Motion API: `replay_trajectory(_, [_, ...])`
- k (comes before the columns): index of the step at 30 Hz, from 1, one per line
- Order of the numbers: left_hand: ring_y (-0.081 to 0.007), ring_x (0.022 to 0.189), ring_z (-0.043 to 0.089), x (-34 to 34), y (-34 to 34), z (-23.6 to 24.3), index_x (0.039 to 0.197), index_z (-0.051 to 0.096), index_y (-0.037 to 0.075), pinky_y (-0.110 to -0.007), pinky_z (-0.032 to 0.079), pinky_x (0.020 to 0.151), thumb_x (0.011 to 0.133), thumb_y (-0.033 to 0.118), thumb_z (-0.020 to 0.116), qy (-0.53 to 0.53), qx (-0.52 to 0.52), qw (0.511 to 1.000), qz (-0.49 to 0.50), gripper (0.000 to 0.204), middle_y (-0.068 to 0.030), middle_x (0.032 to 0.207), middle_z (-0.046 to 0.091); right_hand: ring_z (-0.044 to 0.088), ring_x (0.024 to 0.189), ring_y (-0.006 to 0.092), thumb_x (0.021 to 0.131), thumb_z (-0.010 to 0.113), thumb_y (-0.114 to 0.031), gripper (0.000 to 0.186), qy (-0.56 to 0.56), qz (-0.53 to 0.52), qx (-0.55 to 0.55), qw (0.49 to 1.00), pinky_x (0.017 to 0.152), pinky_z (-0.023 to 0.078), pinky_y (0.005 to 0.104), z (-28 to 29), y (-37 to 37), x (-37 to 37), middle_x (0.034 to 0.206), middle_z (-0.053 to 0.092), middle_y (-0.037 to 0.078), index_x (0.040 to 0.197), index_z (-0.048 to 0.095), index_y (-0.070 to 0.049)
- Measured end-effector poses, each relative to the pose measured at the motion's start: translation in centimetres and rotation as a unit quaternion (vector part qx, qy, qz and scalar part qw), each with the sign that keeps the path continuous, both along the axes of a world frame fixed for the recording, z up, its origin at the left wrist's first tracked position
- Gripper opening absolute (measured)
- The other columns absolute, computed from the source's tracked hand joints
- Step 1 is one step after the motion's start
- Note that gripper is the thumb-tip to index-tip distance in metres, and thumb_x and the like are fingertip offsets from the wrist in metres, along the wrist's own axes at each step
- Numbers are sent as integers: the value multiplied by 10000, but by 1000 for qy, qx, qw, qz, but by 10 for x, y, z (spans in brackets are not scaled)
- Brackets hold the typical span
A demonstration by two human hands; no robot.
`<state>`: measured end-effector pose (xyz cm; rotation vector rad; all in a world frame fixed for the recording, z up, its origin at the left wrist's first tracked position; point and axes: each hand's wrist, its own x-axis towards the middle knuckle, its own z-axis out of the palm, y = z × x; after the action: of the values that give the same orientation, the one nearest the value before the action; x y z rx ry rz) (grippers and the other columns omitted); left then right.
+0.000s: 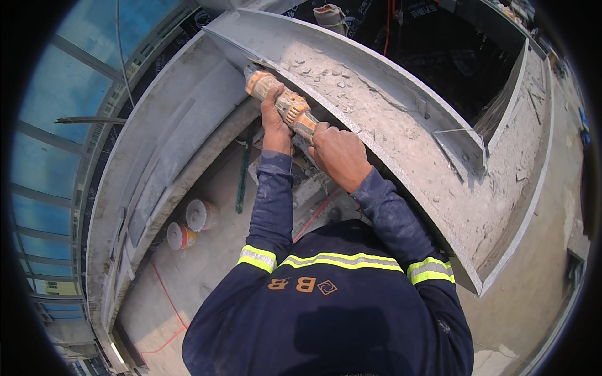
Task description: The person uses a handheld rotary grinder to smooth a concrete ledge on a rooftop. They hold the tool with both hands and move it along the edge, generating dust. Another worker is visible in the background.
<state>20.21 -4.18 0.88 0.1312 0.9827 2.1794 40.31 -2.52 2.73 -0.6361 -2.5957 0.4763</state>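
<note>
Both my hands are closed around a dusty orange and grey power tool, which looks like an angle grinder [295, 111]. My left hand [276, 125] grips its body from the near side, close behind the orange front end. Farther back, my right hand [340, 152] wraps around the rear end of the tool. The grinder's front points up and left, at the inner corner where a pale curved stone panel [351, 133] meets a grey ledge [182, 119]. I cannot make out the disc or whether it touches the panel.
Rubble and dust lie in the curved trough [401, 113] to the right. Two round buckets [199, 215] stand on the floor at lower left. A red cord [164, 294] crosses the floor, and a green bar [243, 175] is left of my arms. Blue glazing [47, 163] lines the far left.
</note>
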Motion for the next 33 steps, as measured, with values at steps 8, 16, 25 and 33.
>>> replay_trajectory(8, [-326, 684, 674, 11, -6, 1, 1028, 540, 41, -476, 597, 620, 812, 232, 743, -3, 10, 1000, -11, 353, -166, 811, 628, 721, 702, 340, 834, 748, -258, 360, -6, 8, -17, 1000, 614, 579, 426, 10, -5, 17, 791, 691, 200, 951, 576, 35])
replay_trajectory(16, [-336, 687, 678, 27, -12, 4, 1002, 553, 52, -472, 595, 612, 807, 239, 753, -6, 20, 1000, -16, 336, -158, 813, 635, 733, 704, 292, 841, 738, -248, 332, -18, 6, 8, 1000, 588, 584, 378, 11, -11, 34, 796, 694, 163, 958, 587, 24])
replay_trajectory(25, [-333, 704, 683, 28, -14, 1, 1066, 511, 0, -454, 614, 609, 831, 221, 715, 5, 39, 999, -20, 381, -197, 859, 622, 729, 676, 291, 839, 720, -221, 294, -5, 4, 17, 1000, 582, 582, 380, 12, -11, 37, 758, 687, 158, 918, 578, 24])
replay_trajectory(33, [-326, 678, 672, 18, -7, 0, 996, 542, 32, -472, 603, 614, 822, 222, 734, 4, 17, 1000, -15, 321, -164, 802, 620, 713, 693, 350, 831, 758, -233, 350, 14, 13, -13, 1000, 607, 570, 425, 3, -3, 21, 756, 682, 206, 940, 555, 31])
